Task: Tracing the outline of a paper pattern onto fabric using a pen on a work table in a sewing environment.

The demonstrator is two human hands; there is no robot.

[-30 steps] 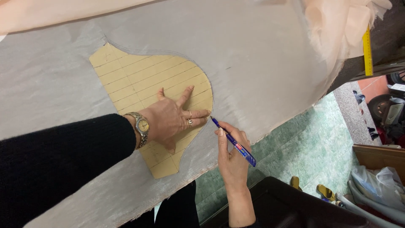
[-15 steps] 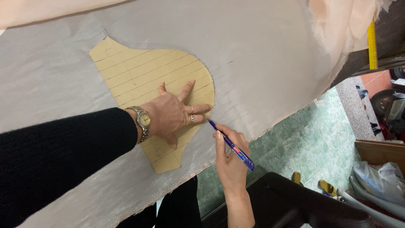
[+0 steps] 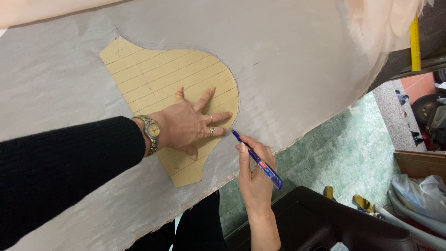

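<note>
Head view: left hand spread flat, fingers fanned, pressing down the tan cardboard pattern piece with ruled lines on the pale grey sheer fabric. Right hand pinching the blue pen, tip touching the fabric just beside the pattern's right near edge. Compared with a second ago: pen tip advanced along the curved edge toward the near side, left hand kept in the same place. Traced pencil-like line visible around the far curve; near edge judged not yet outlined.

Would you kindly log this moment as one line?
left hand: flat on tan pattern | right hand: holds blue pen, tip at pattern edge | under: pale fabric
</note>
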